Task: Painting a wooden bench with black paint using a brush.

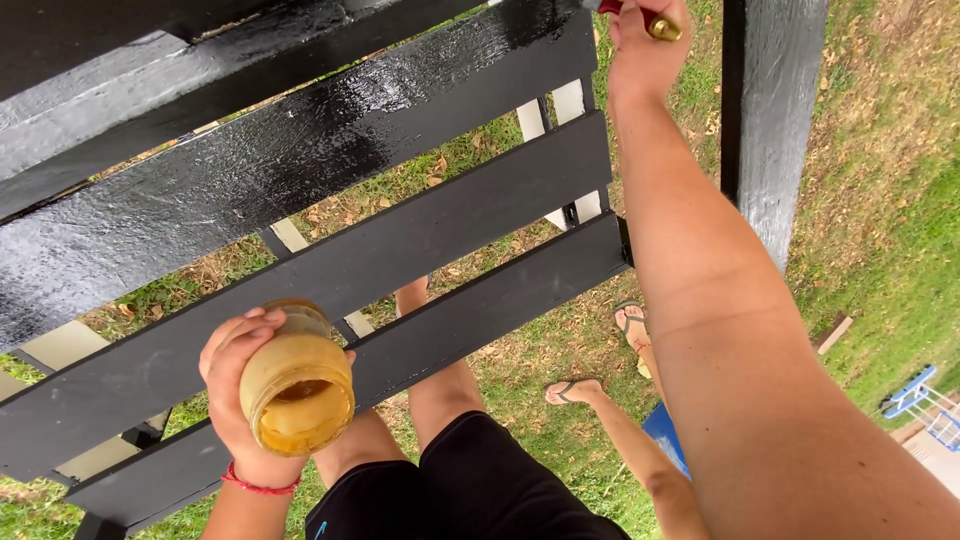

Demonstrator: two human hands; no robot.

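Mid-coat on the wet black slatted fence [330, 150]: right hand [645, 45] fingers grasp a red-handled brush [640, 14] at its upper right corner, left hand [240, 385] clasps a jar [298, 385]; reloading likely follows.

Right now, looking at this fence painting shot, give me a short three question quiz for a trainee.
1. True or false: the left hand holds a jar.
2. What does the right hand grip? A) a hammer B) a brush handle C) a rag
3. Fill in: the top slat of the black fence looks ____ with fresh paint.

Key:
1. True; its fingers wrap the yellowish jar, whose open mouth faces the camera.
2. B; only the red and gold handle shows at the frame's top edge.
3. Wet, or glossy; the lower slats look matte. A second person's sandalled foot stands on the grass nearby.
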